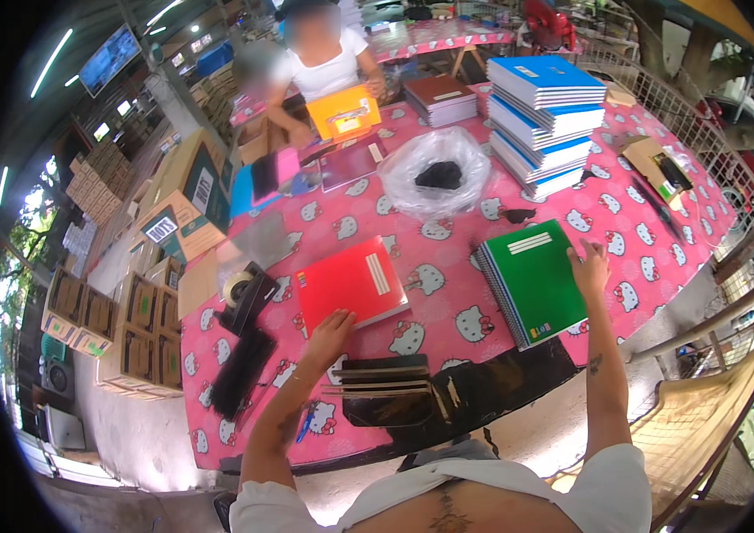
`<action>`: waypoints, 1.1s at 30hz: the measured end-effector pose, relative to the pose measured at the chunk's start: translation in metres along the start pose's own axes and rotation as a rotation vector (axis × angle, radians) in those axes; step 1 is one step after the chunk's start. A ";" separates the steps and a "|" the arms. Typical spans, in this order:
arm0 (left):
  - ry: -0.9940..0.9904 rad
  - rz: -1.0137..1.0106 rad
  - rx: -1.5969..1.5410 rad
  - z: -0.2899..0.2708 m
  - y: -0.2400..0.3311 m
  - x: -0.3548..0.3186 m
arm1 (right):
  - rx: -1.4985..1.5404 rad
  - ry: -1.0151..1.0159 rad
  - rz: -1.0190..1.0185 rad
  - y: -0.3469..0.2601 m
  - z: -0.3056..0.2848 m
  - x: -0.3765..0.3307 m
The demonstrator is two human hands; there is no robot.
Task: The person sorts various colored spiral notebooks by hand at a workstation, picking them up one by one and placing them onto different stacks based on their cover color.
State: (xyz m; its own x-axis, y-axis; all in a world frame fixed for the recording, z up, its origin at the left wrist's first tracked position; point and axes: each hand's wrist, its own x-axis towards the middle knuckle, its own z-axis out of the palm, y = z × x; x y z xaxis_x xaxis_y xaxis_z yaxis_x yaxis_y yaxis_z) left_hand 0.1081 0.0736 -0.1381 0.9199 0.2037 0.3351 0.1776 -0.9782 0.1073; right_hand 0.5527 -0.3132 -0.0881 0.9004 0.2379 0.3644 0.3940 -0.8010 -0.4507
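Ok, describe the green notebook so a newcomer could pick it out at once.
On the pink table, find the tall stack of notebooks. Nearer the person lies the green notebook, the right hand at its right edge. Its green cover and the coil along its left edge set it apart from the red notebook to its left.

In front of me, the tablecloth [437, 253] is pink with a repeating white cat-face print. Red notebook [341, 282]: white stripes. Right of it: green spiral notebook [537, 284], white stripes. Beyond it, right: blue-and-white book stack [537, 129]. Left of it: black tape dispenser [254, 298].
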 end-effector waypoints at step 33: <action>0.156 -0.361 -0.408 -0.003 -0.013 0.010 | 0.580 -0.507 -0.309 -0.255 0.126 -0.181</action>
State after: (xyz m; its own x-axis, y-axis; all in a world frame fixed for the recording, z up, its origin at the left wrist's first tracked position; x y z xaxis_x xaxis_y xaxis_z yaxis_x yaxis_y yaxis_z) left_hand 0.1136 0.0885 -0.1335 0.7582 0.5560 0.3407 0.2930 -0.7573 0.5837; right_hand 0.3126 -0.0829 -0.1416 0.6555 0.7304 0.1917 0.5450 -0.2818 -0.7897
